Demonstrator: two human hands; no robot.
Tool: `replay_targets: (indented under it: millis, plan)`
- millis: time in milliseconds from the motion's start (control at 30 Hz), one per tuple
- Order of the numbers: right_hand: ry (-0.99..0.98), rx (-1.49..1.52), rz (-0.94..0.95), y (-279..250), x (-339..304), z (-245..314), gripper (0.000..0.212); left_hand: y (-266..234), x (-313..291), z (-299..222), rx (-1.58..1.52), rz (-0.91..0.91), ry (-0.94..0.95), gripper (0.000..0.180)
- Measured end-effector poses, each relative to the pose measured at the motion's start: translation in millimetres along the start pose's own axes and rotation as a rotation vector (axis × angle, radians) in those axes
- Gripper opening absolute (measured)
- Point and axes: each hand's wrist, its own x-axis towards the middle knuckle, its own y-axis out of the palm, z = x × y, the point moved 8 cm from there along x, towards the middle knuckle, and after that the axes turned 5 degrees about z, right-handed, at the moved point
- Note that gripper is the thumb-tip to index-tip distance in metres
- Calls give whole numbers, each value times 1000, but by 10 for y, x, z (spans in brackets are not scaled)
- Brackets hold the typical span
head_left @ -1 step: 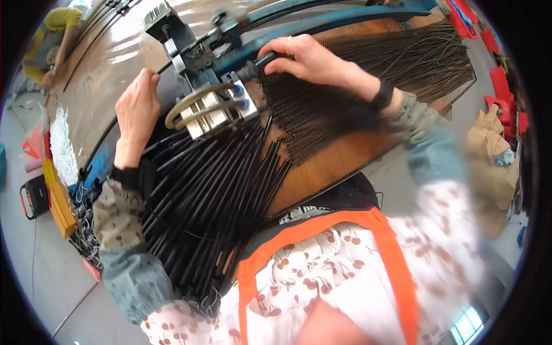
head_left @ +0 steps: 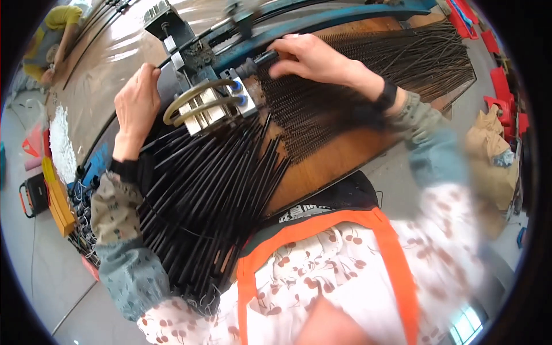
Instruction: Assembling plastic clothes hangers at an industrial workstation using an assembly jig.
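My left hand (head_left: pixel 137 103) is closed, thumb and fingertips pinching the end of a thin black rod (head_left: pixel 167 61). The rod runs up and right across a metal clamping machine (head_left: pixel 201 66). My right hand (head_left: pixel 316 60) curls round a dark cylindrical piece (head_left: pixel 265 58) at the machine's right side, its thumb slightly blurred. Between my hands sit a silver block (head_left: pixel 202 117) with two looped hoses (head_left: pixel 201 92) and blue fittings. Below it, a fan of black rods (head_left: pixel 213 190) lies toward my body. Thin dark coiled rods (head_left: pixel 368 69) spread under and beyond my right hand.
A blue rail (head_left: pixel 345 23) with a blurred sliding part (head_left: pixel 240 17) crosses the far side. A wooden board (head_left: pixel 322 172) edges the bench. At far left another person's yellow sleeve (head_left: pixel 63 18) shows. Red bins (head_left: pixel 502 95) and brown paper (head_left: pixel 489 129) stand right.
My right hand has shifted slightly right, its thumb moving down from the dark cylindrical piece. The sliding part on the rail has moved up and right. My left hand has barely moved.
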Motion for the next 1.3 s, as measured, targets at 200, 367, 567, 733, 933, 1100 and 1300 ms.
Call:
replay_targets:
  millis: [200, 367, 567, 733, 933, 1100, 1300]
  plan:
    - [-246, -284, 209, 501, -713, 725, 32, -202, -450, 1109, 402, -138, 53, 14]
    - [-245, -198, 335, 604, -676, 541, 26, -330, -707, 352, 318, 13, 50, 8]
    - [-64, -88, 275, 562, -359, 591, 16, -114, -854, -760, 6, 178, 169, 18]
    - [160, 39, 297, 700, -354, 455, 16, 111, -1090, -865, -62, 361, 181, 13]
    - [307, 114, 193, 642, -400, 311, 22, 39, -1144, -917, -65, 423, 125, 19]
    - [195, 300, 9, 542, -524, 459, 22, -318, -1115, -1208, -158, 406, 190, 35]
    - [-268, -90, -323, 275, -829, 811, 40, -491, -967, -1467, -210, 427, 189, 37]
